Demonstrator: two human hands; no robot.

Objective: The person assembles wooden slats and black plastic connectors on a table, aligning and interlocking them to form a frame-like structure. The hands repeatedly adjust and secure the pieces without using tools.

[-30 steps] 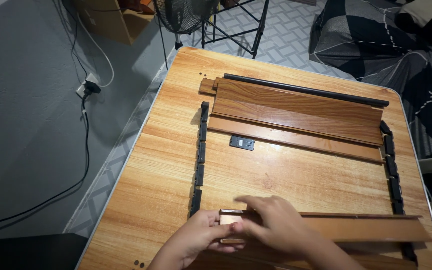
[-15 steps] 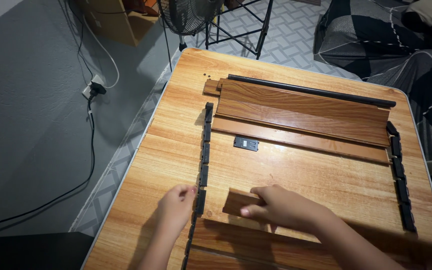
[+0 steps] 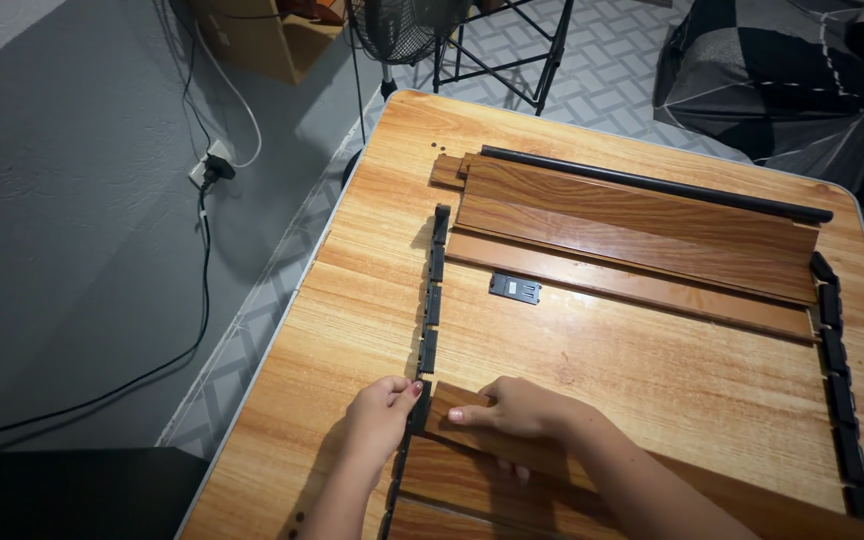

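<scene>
Surface: a wooden table [image 3: 572, 350] with a pale edge, over a patterned grey floor [image 3: 612, 70].
Room: a grey wall at left with a socket and cables [image 3: 214, 165]; a fan [image 3: 407, 25] stands far off.
Plank [image 3: 452, 408]: at the near edge, its long axis running left to right (slightly slanted), left end touching the black rail [image 3: 430, 320].
Left hand [image 3: 377, 415]: fingers pinched on that rail.
Right hand [image 3: 522, 410]: pressed flat on the plank, fingers together.
Far side: stacked boards [image 3: 642, 225], a black rod [image 3: 652, 183].

Bare forearms, no sleeves, red nail polish on left grip [image 3: 380, 412], right grip [image 3: 517, 410]
</scene>
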